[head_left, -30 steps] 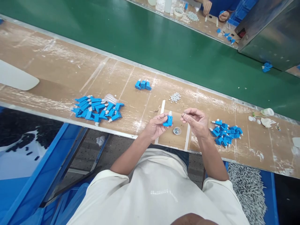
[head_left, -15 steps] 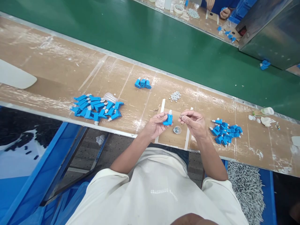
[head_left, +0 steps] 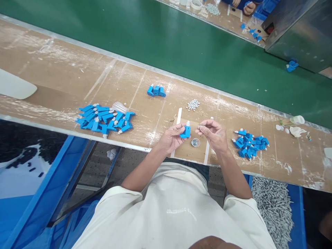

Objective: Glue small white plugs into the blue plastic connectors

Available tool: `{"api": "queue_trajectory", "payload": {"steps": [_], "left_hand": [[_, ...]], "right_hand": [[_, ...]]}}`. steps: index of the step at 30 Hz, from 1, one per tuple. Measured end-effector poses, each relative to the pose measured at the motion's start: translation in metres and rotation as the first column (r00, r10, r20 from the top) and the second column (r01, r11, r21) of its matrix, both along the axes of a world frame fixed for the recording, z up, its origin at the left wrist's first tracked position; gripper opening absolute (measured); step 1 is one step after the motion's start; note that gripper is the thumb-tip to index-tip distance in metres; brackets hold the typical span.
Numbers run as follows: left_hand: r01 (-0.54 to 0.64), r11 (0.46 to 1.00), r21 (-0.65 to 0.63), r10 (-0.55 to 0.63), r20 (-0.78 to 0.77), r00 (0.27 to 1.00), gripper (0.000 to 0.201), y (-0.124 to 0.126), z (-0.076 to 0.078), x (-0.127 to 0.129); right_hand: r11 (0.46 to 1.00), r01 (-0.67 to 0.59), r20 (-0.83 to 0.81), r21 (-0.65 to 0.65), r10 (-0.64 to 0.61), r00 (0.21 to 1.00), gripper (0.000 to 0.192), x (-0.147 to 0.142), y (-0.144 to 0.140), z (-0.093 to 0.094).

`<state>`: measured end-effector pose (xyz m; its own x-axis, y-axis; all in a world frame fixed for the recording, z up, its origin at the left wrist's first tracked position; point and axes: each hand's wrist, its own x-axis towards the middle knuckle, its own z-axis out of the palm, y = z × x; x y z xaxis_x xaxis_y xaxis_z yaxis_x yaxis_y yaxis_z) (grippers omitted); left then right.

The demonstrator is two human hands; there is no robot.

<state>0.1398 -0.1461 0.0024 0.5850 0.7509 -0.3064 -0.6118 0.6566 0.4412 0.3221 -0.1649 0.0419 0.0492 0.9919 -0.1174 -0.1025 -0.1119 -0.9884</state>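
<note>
My left hand point(head_left: 171, 139) grips a blue plastic part point(head_left: 186, 131) with a white tip pointing up. To its right, my right hand point(head_left: 214, 134) is closed in a pinch, thumb against fingers; a tiny pale piece seems to show at the fingertips, too small to name. The two hands are apart. Below and between them sits a small round clear dish point(head_left: 195, 143) with something dark in it, on a cardboard sheet point(head_left: 189, 154) edged by white tape strips. Beyond the hands lies a small heap of grey-white pieces point(head_left: 193, 104).
Blue parts lie in a left pile point(head_left: 105, 119) beside a clear plastic cup point(head_left: 120, 107), a right pile point(head_left: 250, 143) and a small far group point(head_left: 156, 91). A clear bottle point(head_left: 293, 120) lies at right. Across the green belt point(head_left: 145, 38), another person's hands point(head_left: 249, 7) work.
The view has shifted slightly. Both hands keep nearly the same pose, the left still on the blue part and the right still pinched near it.
</note>
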Motion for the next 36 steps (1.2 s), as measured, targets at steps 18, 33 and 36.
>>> {"api": "queue_trajectory", "payload": {"steps": [18,33,36], "left_hand": [[-0.197,0.948,0.250,0.247,-0.184,0.952,0.041,-0.013,-0.001,0.007],[-0.226,0.904,0.363,0.324,-0.238,0.916,0.038,-0.015,-0.011,0.007],[-0.214,0.896,0.388,0.336,-0.280,0.899,0.037,-0.014,-0.006,0.005]], "right_hand": [[0.997,0.044,0.144,0.059,-0.052,0.988,0.043,-0.022,-0.016,0.002],[0.989,0.008,0.351,0.150,-0.061,0.934,0.024,-0.025,-0.020,0.006],[0.991,-0.013,0.371,0.131,-0.037,0.928,0.024,-0.023,-0.019,0.009]]}}
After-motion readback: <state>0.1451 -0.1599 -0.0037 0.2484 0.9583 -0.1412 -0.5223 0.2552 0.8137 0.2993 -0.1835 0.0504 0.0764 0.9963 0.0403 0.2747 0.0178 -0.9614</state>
